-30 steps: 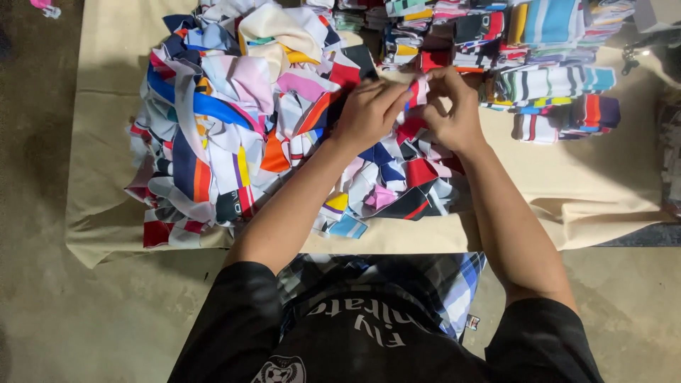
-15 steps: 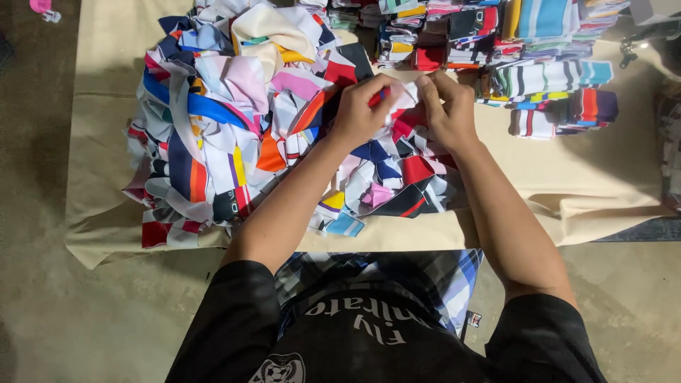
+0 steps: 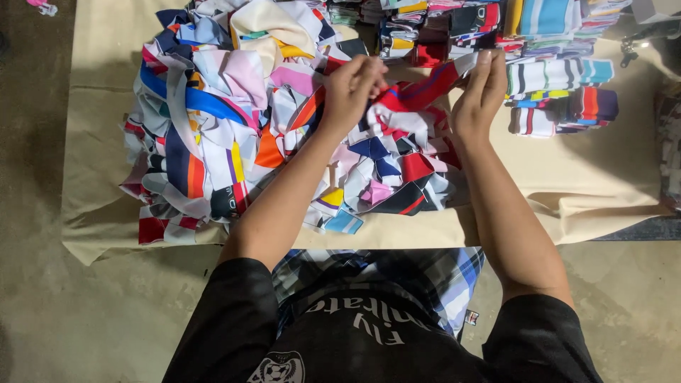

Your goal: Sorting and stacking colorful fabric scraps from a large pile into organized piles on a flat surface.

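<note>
A red, blue and white fabric strip [image 3: 418, 86] is stretched between my two hands above a big loose heap of coloured fabric pieces [image 3: 234, 135]. My left hand [image 3: 352, 89] pinches the strip's left end, fingers closed. At the strip's right end, my right hand [image 3: 480, 96] grips it near the neat stacks. Both forearms reach out over the heap from my lap.
Neatly folded stacks of striped fabric pieces [image 3: 553, 78] stand at the back right. Everything lies on a beige cloth [image 3: 596, 177] spread over a concrete floor [image 3: 42, 319]. A dark object [image 3: 656, 32] sits at the far right edge.
My hands have moved apart and lifted slightly, drawing the red and blue strip out of the heap and stretching it taut between them.
</note>
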